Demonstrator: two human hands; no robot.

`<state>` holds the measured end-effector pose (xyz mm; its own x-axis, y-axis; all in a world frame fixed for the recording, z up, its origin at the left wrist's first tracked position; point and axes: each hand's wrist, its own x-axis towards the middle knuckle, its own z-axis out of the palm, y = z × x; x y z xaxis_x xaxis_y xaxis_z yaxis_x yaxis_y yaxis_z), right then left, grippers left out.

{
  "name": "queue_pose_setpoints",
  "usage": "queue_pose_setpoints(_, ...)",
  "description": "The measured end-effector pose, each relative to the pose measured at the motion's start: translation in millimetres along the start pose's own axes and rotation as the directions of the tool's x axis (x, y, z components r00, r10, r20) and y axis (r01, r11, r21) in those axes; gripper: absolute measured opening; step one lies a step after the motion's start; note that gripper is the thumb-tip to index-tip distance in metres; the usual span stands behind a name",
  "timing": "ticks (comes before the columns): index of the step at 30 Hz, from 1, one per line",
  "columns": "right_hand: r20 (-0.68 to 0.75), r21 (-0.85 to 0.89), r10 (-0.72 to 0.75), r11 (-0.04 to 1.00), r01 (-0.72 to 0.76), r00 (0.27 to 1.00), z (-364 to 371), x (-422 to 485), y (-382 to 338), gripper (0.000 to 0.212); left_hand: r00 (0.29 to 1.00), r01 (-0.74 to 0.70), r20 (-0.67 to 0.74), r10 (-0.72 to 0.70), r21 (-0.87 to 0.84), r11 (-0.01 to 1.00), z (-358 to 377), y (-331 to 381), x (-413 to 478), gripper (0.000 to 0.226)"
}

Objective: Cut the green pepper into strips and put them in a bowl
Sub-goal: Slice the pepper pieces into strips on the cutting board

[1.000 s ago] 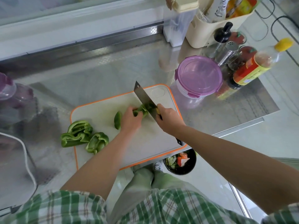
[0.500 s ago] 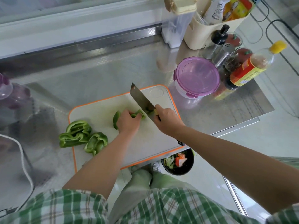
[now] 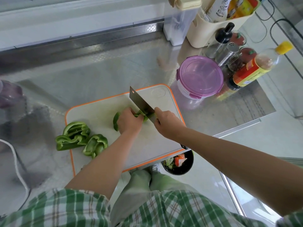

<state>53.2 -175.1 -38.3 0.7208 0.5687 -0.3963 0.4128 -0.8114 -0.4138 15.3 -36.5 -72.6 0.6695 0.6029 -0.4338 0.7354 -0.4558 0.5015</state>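
On the white, orange-rimmed cutting board my left hand holds down a green pepper piece with curled fingers. My right hand grips a cleaver, whose blade slants down into the pepper right beside my left fingers. Cut green bits lie at the blade. Two larger pepper pieces lie at the board's left edge. A white bowl rim shows at the far left.
A purple-lidded container stands right of the board on the steel counter. Behind it are a sauce bottle, shakers and a cream caddy. A black bin with scraps sits below the counter edge.
The cleaver and my left hand have shifted slightly left along the pepper piece while chopping. The larger pieces at the left have not moved.
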Motion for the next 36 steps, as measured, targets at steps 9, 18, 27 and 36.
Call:
queue_pose_setpoints(9, -0.007, -0.060, 0.019, 0.998, -0.019, 1.000, 11, 11, -14, 0.011, 0.999, -0.033, 0.041, 0.034, -0.023, 0.999, -2, -3, -3, 0.022)
queue_pose_setpoints(18, -0.128, 0.143, -0.007, 0.989, 0.026, 0.992, 0, 11, -4, 0.010, 0.997, -0.057, 0.042, 0.058, -0.021, 0.998, -4, -7, -2, 0.024)
queue_pose_setpoints(27, -0.028, 0.083, 0.002, 0.997, 0.000, 1.000, 4, 7, -5, 0.010, 0.997, -0.071, 0.027, 0.072, -0.040, 0.997, -5, -4, -3, 0.019)
queue_pose_setpoints(36, 0.001, 0.092, 0.041, 0.995, -0.041, 0.999, 11, 11, -14, 0.010, 0.991, -0.135, -0.010, 0.134, -0.078, 0.988, 1, -10, -6, 0.012)
